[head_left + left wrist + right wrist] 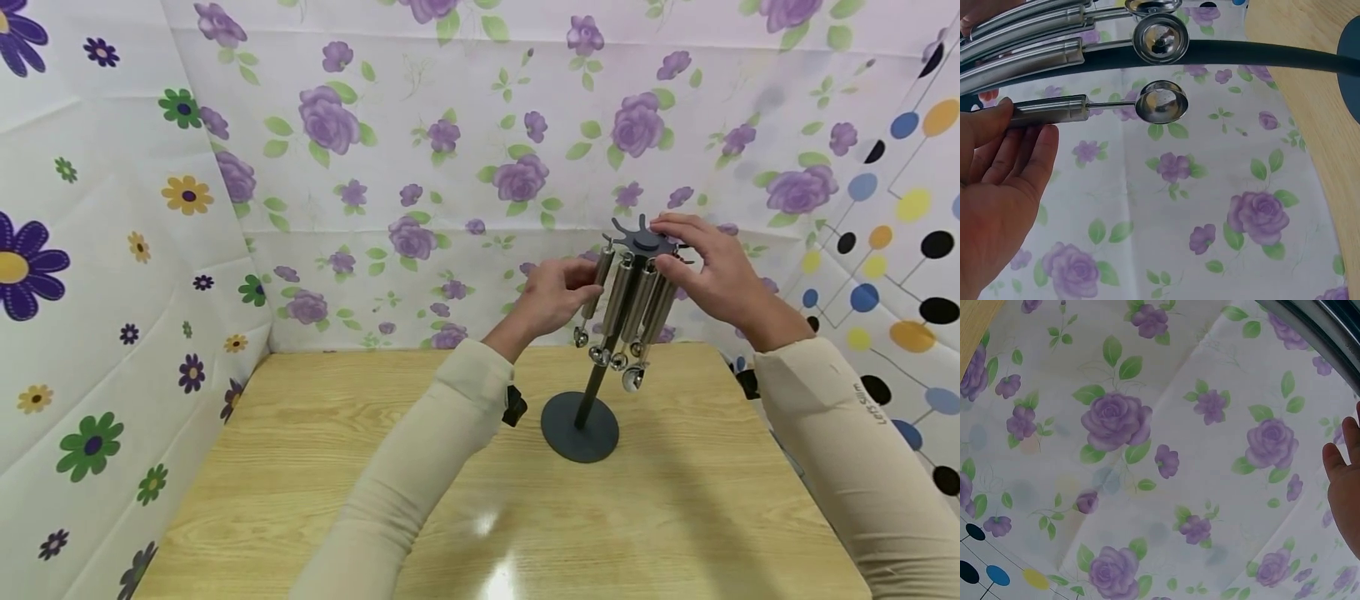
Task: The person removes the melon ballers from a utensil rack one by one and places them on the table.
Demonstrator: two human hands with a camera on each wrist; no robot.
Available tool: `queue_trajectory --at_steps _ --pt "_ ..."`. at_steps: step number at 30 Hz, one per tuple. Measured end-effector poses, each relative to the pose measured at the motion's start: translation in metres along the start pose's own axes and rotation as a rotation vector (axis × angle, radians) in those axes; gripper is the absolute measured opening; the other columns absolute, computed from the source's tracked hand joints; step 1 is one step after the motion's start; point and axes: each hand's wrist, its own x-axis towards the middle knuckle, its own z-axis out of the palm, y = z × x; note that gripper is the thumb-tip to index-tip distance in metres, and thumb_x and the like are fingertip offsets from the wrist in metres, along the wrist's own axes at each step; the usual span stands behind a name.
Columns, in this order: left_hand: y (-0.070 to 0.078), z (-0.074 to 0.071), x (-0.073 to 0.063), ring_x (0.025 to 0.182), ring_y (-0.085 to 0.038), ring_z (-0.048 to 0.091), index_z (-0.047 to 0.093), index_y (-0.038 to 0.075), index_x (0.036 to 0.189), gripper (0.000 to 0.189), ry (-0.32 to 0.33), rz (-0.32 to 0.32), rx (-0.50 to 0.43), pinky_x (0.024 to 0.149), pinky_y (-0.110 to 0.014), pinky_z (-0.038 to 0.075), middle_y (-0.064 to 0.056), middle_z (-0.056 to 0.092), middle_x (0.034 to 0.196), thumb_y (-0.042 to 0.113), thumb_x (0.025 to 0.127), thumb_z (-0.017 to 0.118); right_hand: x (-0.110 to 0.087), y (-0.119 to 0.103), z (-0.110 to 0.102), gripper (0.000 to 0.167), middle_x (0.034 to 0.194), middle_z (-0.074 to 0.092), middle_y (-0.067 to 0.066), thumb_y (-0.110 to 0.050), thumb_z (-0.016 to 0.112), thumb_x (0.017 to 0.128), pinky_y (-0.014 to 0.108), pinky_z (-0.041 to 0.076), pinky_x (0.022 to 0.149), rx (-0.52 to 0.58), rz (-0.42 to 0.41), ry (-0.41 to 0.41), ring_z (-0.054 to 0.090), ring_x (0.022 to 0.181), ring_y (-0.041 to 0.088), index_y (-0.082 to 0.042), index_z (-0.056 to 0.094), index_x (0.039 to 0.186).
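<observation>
Sleeves, two: left sleeve [405, 475] and right sleeve [847, 450], pale, reaching forward over the table.

Table [337, 458]: light wood grain, bearing the stand.

Stand [595, 387]: one, dark, upright, right of the table's middle. Its round base [580, 448] lies flat, presumably broad to keep the hanging weight from tipping it.

Left hand [553, 292]: thumb and fingers pinch the handle of one metal scoop [597, 287], on the stand's left side. The scoop hangs bowl downward, apart from its neighbours in the left wrist view; its top end is at a hook tip, though whether it is hooked cannot be told. The pinch on the handle likely serves to guide that end.

Other scoops [617, 296]: several, metal, hung close together round the pole, bowls down, probably so that each keeps its own hook. Containers: only these small bowls; the nearest, in the left wrist view, shows reflections and no contents.

Right hand [716, 271]: at the hook ring [643, 241] atop the stand, perhaps to steady it; gripping or merely touching, cannot tell.

Backdrop [330, 250]: white cloth, purple roses, behind everything.
</observation>
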Motion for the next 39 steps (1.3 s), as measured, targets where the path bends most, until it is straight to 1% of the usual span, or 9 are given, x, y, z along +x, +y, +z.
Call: queue_trajectory --at_steps 4,10,14,18,23,26,30,34,39 --pt "0.001 -0.004 -0.002 0.106 -0.018 0.065 0.068 0.006 0.126 0.028 -0.002 -0.006 0.001 0.083 -0.022 0.053 -0.008 0.07 0.117 0.015 0.099 0.064 -0.001 0.001 0.0 0.058 0.15 0.044 0.018 -0.041 0.055 0.102 0.066 0.038 0.097 -0.005 -0.007 0.006 0.042 0.134 0.045 0.0 0.053 0.142" --pt "-0.001 -0.014 -0.007 0.11 -0.018 0.064 0.065 0.006 0.131 0.032 0.002 -0.006 -0.003 0.087 -0.021 0.053 -0.008 0.068 0.122 0.014 0.1 0.064 0.0 0.002 0.003 0.059 0.15 0.044 0.018 -0.042 0.054 0.102 0.062 0.038 0.093 0.001 -0.021 0.005 0.042 0.133 0.045 0.001 0.052 0.142" --pt "-0.007 -0.023 -0.012 0.108 -0.018 0.065 0.066 0.006 0.13 0.032 0.022 -0.015 0.004 0.086 -0.023 0.054 -0.008 0.069 0.12 0.016 0.099 0.066 0.001 0.004 0.004 0.059 0.151 0.043 0.017 -0.043 0.054 0.102 0.065 0.035 0.098 0.029 -0.02 -0.005 0.039 0.136 0.044 -0.001 0.052 0.144" --pt "-0.013 -0.031 -0.018 0.102 -0.019 0.066 0.068 0.006 0.125 0.029 0.038 -0.005 0.004 0.083 -0.025 0.055 -0.008 0.07 0.115 0.017 0.098 0.067 0.001 0.004 0.003 0.058 0.151 0.042 0.017 -0.043 0.05 0.103 0.068 0.031 0.103 0.045 -0.023 -0.012 0.037 0.138 0.044 -0.001 0.051 0.144" --pt "-0.024 -0.038 -0.024 0.097 -0.017 0.067 0.071 0.006 0.12 0.025 0.067 -0.014 -0.018 0.081 -0.026 0.056 -0.007 0.071 0.109 0.016 0.097 0.069 0.001 0.003 0.001 0.052 0.151 0.042 0.018 -0.035 0.045 0.106 0.069 0.027 0.107 0.041 -0.041 -0.013 0.035 0.14 0.044 0.001 0.051 0.144" --pt "-0.031 -0.041 -0.027 0.095 -0.016 0.068 0.072 0.006 0.119 0.025 0.079 -0.031 -0.037 0.082 -0.027 0.057 -0.006 0.072 0.107 0.016 0.096 0.07 0.001 0.003 0.001 0.049 0.151 0.042 0.018 -0.03 0.047 0.105 0.069 0.028 0.107 0.032 -0.042 -0.012 0.035 0.139 0.044 0.001 0.051 0.143" --pt "-0.037 -0.044 -0.032 0.094 -0.017 0.069 0.073 0.006 0.117 0.024 0.092 -0.045 -0.045 0.082 -0.028 0.057 -0.007 0.073 0.105 0.015 0.095 0.071 0.0 0.004 0.002 0.048 0.15 0.043 0.019 -0.027 0.048 0.104 0.069 0.029 0.106 0.024 -0.043 -0.004 0.036 0.138 0.044 0.001 0.051 0.143" --pt "-0.043 -0.048 -0.039 0.097 -0.019 0.069 0.071 0.004 0.12 0.026 0.092 -0.057 -0.051 0.083 -0.029 0.057 -0.009 0.072 0.109 0.014 0.095 0.071 0.0 0.004 0.002 0.049 0.15 0.043 0.019 -0.029 0.049 0.105 0.069 0.029 0.105 0.031 -0.042 0.0 0.036 0.138 0.044 0.001 0.051 0.143" --pt "-0.051 -0.053 -0.047 0.098 -0.019 0.069 0.071 0.004 0.12 0.026 0.09 -0.054 -0.049 0.085 -0.03 0.057 -0.009 0.072 0.11 0.014 0.096 0.07 -0.001 0.005 0.002 0.057 0.15 0.042 0.019 -0.041 0.049 0.105 0.07 0.028 0.106 0.05 -0.052 0.004 0.036 0.138 0.045 0.001 0.05 0.143"
